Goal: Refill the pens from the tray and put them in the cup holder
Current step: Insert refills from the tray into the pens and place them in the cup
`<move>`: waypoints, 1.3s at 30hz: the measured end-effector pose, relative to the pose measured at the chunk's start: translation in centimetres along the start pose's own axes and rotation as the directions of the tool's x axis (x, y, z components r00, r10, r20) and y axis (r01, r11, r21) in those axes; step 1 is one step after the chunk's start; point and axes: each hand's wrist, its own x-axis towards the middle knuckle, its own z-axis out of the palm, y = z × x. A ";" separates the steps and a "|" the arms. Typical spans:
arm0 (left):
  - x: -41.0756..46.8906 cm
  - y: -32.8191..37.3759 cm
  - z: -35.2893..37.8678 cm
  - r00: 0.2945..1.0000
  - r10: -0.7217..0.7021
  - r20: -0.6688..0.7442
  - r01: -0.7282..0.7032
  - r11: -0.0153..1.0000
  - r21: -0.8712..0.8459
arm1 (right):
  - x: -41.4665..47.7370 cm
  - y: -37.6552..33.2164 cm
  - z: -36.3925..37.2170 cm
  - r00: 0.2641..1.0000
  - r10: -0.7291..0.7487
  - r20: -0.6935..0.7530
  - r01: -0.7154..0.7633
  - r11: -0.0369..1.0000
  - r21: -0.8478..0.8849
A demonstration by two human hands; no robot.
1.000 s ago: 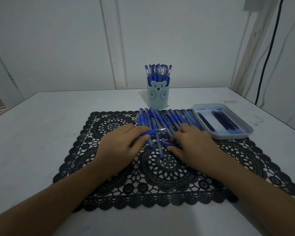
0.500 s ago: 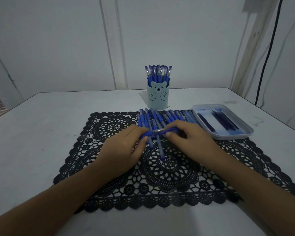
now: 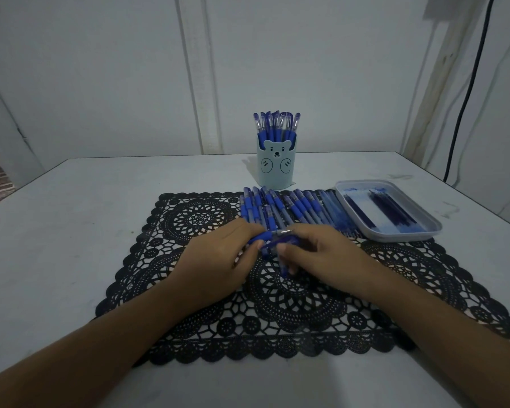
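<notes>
L grip [image 3: 218, 257] & R grip [image 3: 318, 251] both pinch blue pen [image 3: 273, 237] (over black mat [image 3: 292, 316]).

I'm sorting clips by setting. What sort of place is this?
Probably a plain room at home: a white table with a black lace mat, a bear-faced cup holder full of pens, bare pale walls.

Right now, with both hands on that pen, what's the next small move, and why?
Probably push the two pieces together: the left hand pinches the pen with its metal tip bare, and the right hand holds a blue piece beside it. Then it can go to the bear cup holder.
</notes>
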 end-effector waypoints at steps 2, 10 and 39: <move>0.0 0.0 0.0 1.000 -0.013 -0.011 0.013 1.000 -0.012 | 0.1 0.0 -0.2 0.996 0.044 -0.077 -0.042 0.999 0.028; 0.0 0.0 0.1 0.995 -0.080 -0.054 0.079 0.997 -0.014 | 0.3 0.1 -0.7 0.956 0.167 -0.242 -0.064 0.922 0.383; 1.2 0.9 -0.7 0.992 -0.083 0.094 0.074 0.992 0.099 | 1.3 2.9 -0.1 0.928 -0.229 -0.296 0.180 0.966 -0.183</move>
